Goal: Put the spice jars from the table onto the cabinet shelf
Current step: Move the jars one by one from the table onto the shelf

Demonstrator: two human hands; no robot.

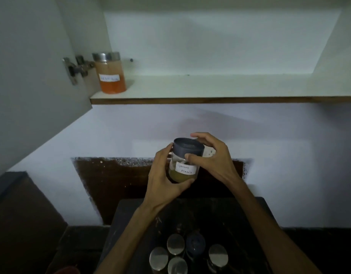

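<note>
Bare forearms and hands (190,171), no sleeves visible.

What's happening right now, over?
Left hand and right hand both grip dark-lidded "Garam Masala" jar. Orange-filled steel-lidded jar on white shelf. Path clear.

Metal hinge (77,69) sitting on open cabinet door (32,76); white wall (289,165) showing dark bare patch (121,180).

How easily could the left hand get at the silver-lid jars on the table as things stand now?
Probably not right away: the left hand cups the Garam Masala jar together with the right hand. The silver-lid jars themselves stand uncovered below, with nothing over them.
</note>
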